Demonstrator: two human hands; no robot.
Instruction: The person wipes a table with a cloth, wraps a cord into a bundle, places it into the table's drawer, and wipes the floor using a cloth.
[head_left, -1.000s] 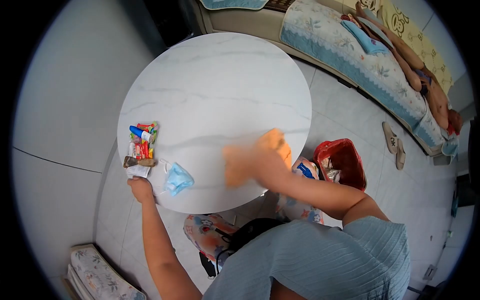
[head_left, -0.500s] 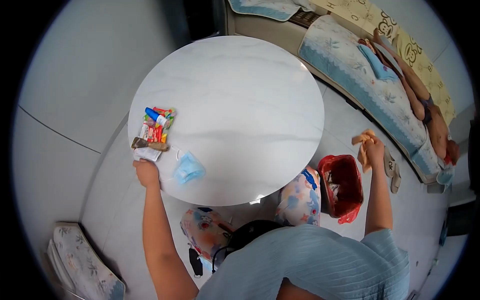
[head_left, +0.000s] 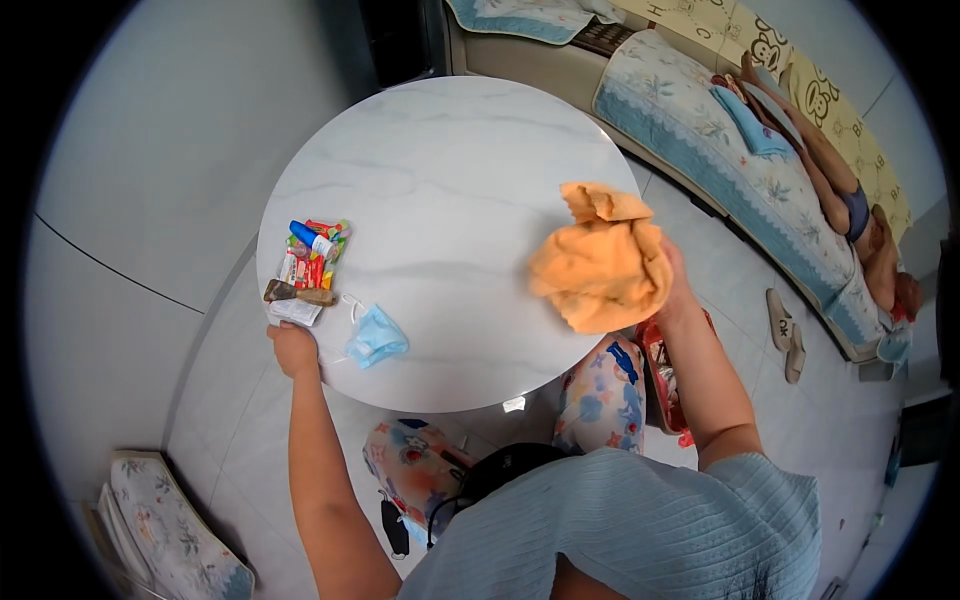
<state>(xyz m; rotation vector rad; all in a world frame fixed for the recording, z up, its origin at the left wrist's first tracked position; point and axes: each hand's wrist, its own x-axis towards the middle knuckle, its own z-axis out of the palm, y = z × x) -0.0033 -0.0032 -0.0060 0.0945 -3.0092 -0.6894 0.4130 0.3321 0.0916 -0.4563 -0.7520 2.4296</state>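
An orange cloth [head_left: 605, 270], crumpled and slightly blurred, is bunched in my right hand [head_left: 680, 285] over the right side of the round white table [head_left: 450, 180]. The cloth covers most of that hand's fingers. My left hand [head_left: 293, 350] is curled at the table's left front edge, close to a white packet [head_left: 296, 312]; its fingertips are partly hidden. Just beyond lie a brush with a wooden handle [head_left: 318, 296], several colourful packets [head_left: 308, 270] and a blue-and-white tube [head_left: 311, 237]. A light blue face mask [head_left: 377, 337] lies to the right of that hand.
A bin with a red liner [head_left: 664, 375] stands beside my right knee, partly under my forearm. Slippers [head_left: 785, 335] lie on the floor at right. Another person's legs [head_left: 825, 180] rest on the sofa [head_left: 680, 110]. A wall runs along the left.
My right hand has swung left and forward from beside the bin to above the table, and the orange cloth is now spread wider. My left hand stays at the table's edge.
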